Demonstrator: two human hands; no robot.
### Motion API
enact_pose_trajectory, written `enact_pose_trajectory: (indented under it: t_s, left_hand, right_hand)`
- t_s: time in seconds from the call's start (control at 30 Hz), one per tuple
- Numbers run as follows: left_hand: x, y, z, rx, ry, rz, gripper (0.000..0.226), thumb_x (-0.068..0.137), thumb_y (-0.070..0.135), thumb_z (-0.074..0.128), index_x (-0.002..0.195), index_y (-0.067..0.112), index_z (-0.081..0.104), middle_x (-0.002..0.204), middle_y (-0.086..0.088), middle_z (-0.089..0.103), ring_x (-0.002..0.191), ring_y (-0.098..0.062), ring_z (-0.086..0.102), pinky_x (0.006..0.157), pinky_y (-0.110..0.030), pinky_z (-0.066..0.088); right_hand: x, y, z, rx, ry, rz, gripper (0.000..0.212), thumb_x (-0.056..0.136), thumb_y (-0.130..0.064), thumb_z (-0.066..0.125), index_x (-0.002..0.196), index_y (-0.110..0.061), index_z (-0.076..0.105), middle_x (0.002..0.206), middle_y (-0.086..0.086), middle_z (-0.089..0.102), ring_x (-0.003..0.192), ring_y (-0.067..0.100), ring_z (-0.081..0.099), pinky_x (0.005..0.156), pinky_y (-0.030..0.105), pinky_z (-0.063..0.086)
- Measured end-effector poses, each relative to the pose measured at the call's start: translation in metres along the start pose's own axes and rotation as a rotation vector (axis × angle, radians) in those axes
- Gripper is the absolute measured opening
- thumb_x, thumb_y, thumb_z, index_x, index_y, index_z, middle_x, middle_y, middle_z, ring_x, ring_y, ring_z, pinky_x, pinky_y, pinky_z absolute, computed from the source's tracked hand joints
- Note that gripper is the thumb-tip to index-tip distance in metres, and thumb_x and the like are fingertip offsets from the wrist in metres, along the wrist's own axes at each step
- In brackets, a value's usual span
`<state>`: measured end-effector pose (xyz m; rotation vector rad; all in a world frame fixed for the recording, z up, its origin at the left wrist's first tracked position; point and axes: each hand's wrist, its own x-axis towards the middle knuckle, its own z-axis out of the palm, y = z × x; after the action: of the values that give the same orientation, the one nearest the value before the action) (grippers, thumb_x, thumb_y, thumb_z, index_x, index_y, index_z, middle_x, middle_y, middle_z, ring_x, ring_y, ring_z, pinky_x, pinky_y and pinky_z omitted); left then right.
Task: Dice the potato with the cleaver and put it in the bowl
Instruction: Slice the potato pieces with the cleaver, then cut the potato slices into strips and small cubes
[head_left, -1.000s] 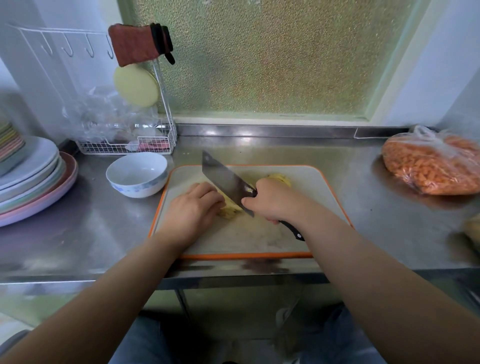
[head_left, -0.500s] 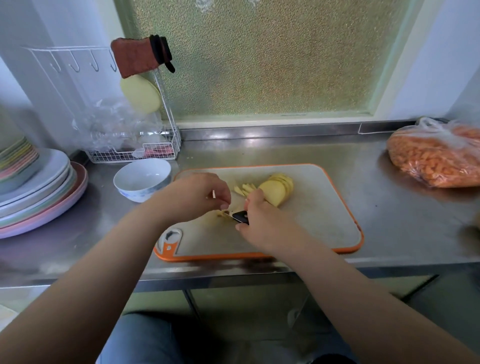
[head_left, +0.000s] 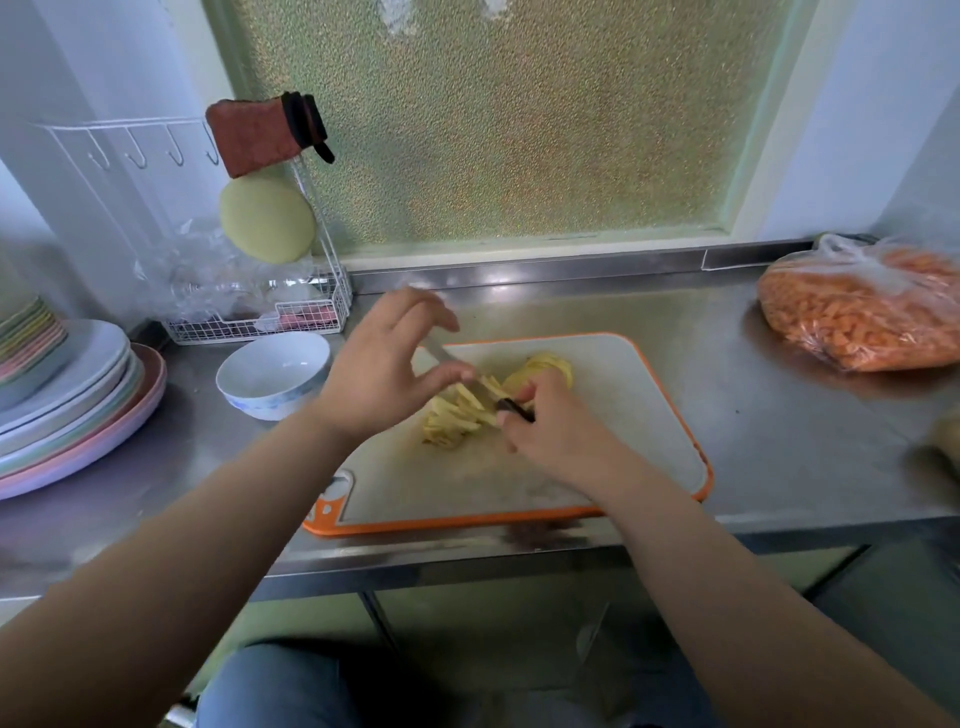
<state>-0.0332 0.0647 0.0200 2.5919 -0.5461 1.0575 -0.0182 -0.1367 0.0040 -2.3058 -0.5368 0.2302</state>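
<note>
My right hand (head_left: 556, 431) has its fingers curled round the cleaver (head_left: 470, 376) by its black handle. The blade lies nearly flat and points away from me, up and to the left. My left hand (head_left: 384, 364) floats above the blade with fingers loose and spread, holding nothing. The potato (head_left: 485, 402), cut into strips and slices, sits mid cutting board (head_left: 623, 415). The white bowl (head_left: 272, 374) stands just left of the board; I see nothing inside.

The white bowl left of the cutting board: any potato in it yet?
Empty. The white bowl shows only bare white interior; the cut potato strips lie on the orange-rimmed cutting board.
</note>
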Motion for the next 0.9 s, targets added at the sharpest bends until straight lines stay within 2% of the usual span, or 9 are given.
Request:
enact_pose_trajectory:
  t_s: [0.07,0.13,0.23,0.33,0.5,0.6,0.73,0.9]
  left_hand:
    - [-0.017,-0.006,0.008,0.089,-0.066,0.151,0.061,0.075,0.055,0.069,0.106,0.002,0.059,0.109,-0.014,0.057,0.102,-0.029,0.054,0.089,-0.039,0.045]
    - [-0.032,-0.018,0.019,0.119,-0.281,0.198,0.079,0.074,0.064,0.065,0.124,0.004,0.053,0.126,-0.016,0.052,0.116,-0.029,0.051,0.098,-0.042,0.041]
    - [-0.034,-0.032,0.039,0.176,-0.570,0.202,0.099,0.073,0.077,0.053,0.145,0.013,0.030,0.148,-0.009,0.035,0.137,-0.024,0.031,0.114,-0.037,0.024]
    - [-0.020,-0.038,0.055,0.172,-0.684,0.178,0.102,0.071,0.083,0.046,0.147,0.020,0.022,0.150,-0.008,0.031,0.140,-0.022,0.028,0.115,-0.037,0.023]
    - [-0.008,-0.034,0.070,0.061,-0.717,0.112,0.100,0.069,0.080,0.045,0.142,0.014,0.029,0.145,-0.012,0.037,0.133,-0.026,0.037,0.111,-0.030,0.023]
    - [-0.010,-0.034,0.076,0.031,-0.699,0.071,0.092,0.071,0.076,0.047,0.138,0.013,0.035,0.141,-0.011,0.040,0.131,-0.024,0.038,0.108,-0.027,0.022]
    - [-0.012,-0.032,0.083,0.029,-0.669,0.024,0.073,0.076,0.075,0.043,0.125,0.021,0.042,0.125,-0.003,0.047,0.118,-0.022,0.044,0.103,-0.037,0.035]
    - [-0.019,-0.022,0.091,0.114,-0.612,-0.029,0.064,0.082,0.071,0.031,0.122,0.025,0.047,0.118,0.000,0.046,0.108,-0.022,0.041,0.095,-0.041,0.037]
  right_hand:
    - [0.011,0.013,-0.009,0.135,0.086,0.067,0.023,0.094,-0.026,0.054,0.105,-0.017,0.035,0.101,0.009,0.067,0.063,0.012,0.054,0.057,0.025,0.038]
    - [0.020,0.026,-0.015,0.266,0.164,0.101,0.021,0.095,-0.024,0.051,0.105,-0.015,0.036,0.087,0.004,0.070,0.050,0.004,0.051,0.052,0.025,0.040]
    - [0.031,0.037,-0.020,0.406,0.262,0.123,0.015,0.094,-0.024,0.051,0.098,-0.019,0.038,0.064,-0.004,0.069,0.054,0.011,0.052,0.061,0.037,0.045]
    - [0.038,0.043,-0.020,0.536,0.314,0.150,0.018,0.095,-0.026,0.051,0.087,-0.025,0.035,0.060,-0.003,0.069,0.052,0.015,0.051,0.057,0.035,0.042]
    - [0.035,0.044,-0.025,0.648,0.339,0.180,0.015,0.098,-0.021,0.048,0.101,-0.012,0.036,0.069,0.005,0.069,0.045,0.015,0.046,0.045,0.027,0.037]
    - [0.035,0.043,-0.028,0.732,0.326,0.205,0.015,0.098,-0.019,0.048,0.102,-0.011,0.036,0.071,0.008,0.068,0.046,0.016,0.045,0.042,0.027,0.037]
    - [0.032,0.037,-0.029,0.759,0.297,0.198,0.017,0.098,-0.020,0.049,0.106,-0.010,0.038,0.071,0.008,0.068,0.048,0.016,0.046,0.044,0.028,0.037]
    - [0.026,0.026,-0.030,0.769,0.274,0.165,0.018,0.098,-0.019,0.050,0.108,-0.008,0.041,0.072,0.009,0.068,0.044,0.013,0.046,0.041,0.026,0.037]
